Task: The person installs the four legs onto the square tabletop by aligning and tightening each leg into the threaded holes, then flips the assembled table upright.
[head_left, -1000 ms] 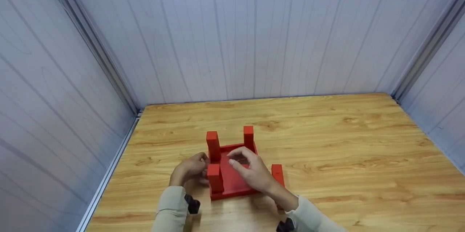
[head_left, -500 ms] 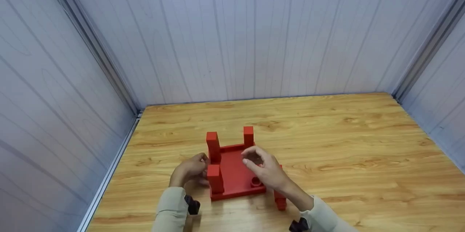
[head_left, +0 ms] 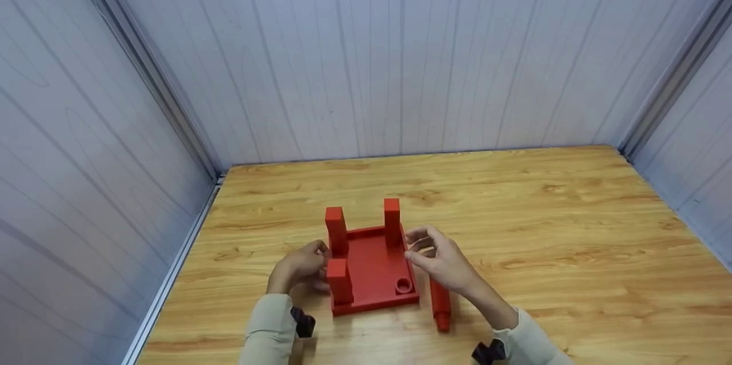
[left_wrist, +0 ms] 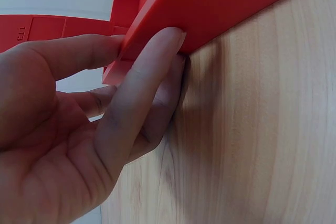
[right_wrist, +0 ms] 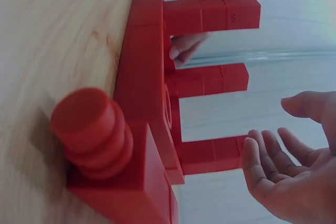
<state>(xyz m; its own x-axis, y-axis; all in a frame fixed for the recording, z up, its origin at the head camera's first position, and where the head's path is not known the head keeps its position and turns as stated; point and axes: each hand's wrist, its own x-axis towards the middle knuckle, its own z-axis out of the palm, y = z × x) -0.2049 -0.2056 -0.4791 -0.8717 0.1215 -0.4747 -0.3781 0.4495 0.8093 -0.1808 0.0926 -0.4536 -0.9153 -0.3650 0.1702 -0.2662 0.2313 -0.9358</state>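
A red square tray-like base (head_left: 372, 270) lies on the table with three red posts upright at its corners: back left (head_left: 337, 231), back right (head_left: 392, 223) and front left (head_left: 339, 283). A round socket (head_left: 404, 285) shows at the front right corner. My left hand (head_left: 301, 266) grips the base's left edge; in the left wrist view, fingers and thumb lie on either side of that edge. A loose red post (right_wrist: 126, 177) with a ridged round end lies to the right of the base. Over its far end hovers my right hand (head_left: 440, 259), fingers loosely bent, holding nothing.
The wood-patterned table (head_left: 549, 239) extends behind and to the right of the base. Pale panel walls (head_left: 366, 56) stand at the back and both sides. Black wrist mounts (head_left: 302, 322) sit at both sleeves.
My right hand has moved right, from above the base to over the loose post, uncovering the socket and the post's near end. The left hand and the base have stayed in place.
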